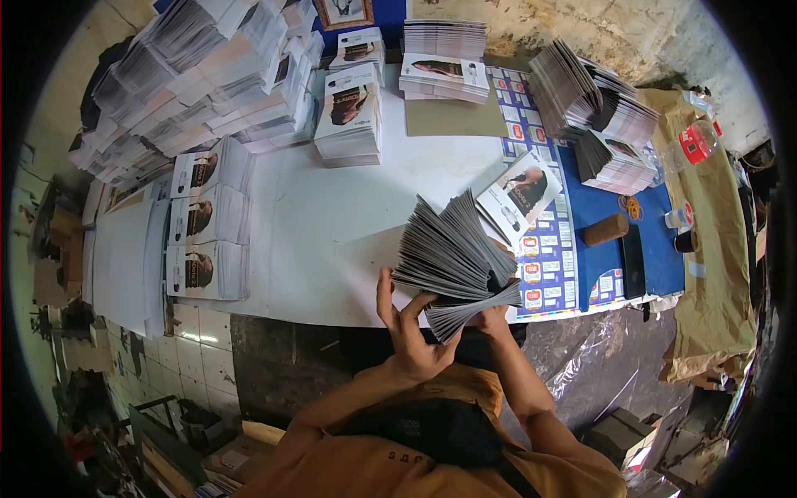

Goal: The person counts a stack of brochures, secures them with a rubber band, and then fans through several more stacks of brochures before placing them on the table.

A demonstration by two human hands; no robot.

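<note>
A thick stack of dark-edged printed sheets or booklets (444,253) is fanned out between my two hands above the table's front edge. My left hand (411,336) supports its lower left side, with one finger raised apart from the stack. Gripping the lower right side is my right hand (496,319), its fingers partly hidden behind the sheets. Just beyond the stack lies a small pile of booklets with a picture cover (521,195). Whether the held sheets carry the same cover cannot be seen.
Tall piles of booklets (199,75) rise at the back left. Three bundles (203,270) line the left side, and more stacks (444,75) stand at the back. At the right are a brown cylinder (606,230), a black phone-like slab (633,261), rubber bands (631,207) and a bottle (696,143).
</note>
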